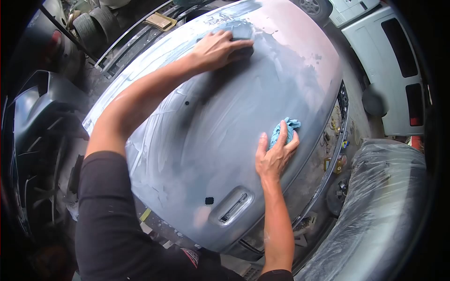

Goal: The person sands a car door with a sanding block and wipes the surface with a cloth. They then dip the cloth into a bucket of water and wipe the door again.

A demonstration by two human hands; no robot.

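Blurred over the far part of a grey-patched car panel [225, 131], left hand [218, 49], with anything beneath the palm too shadowed to tell. Partly hidden by the fingers of the right hand [275, 157], a crumpled blue cloth [293, 124]. Clipped by the top edge, the panel's far tip and a car wheel [310, 6]. Cut off along the bottom, a dark shirt [105, 196], its chest emblem [191, 257] too small and slanted to read. Veiled by plastic sheeting [382, 187] at lower right, a bulky form impossible to identify. Lost partly in the lens's black border, a white van [382, 56] and, at upper left, a dark vehicle [54, 49]. Beyond the panel's right side, floor clutter [333, 124] too tiny to name.
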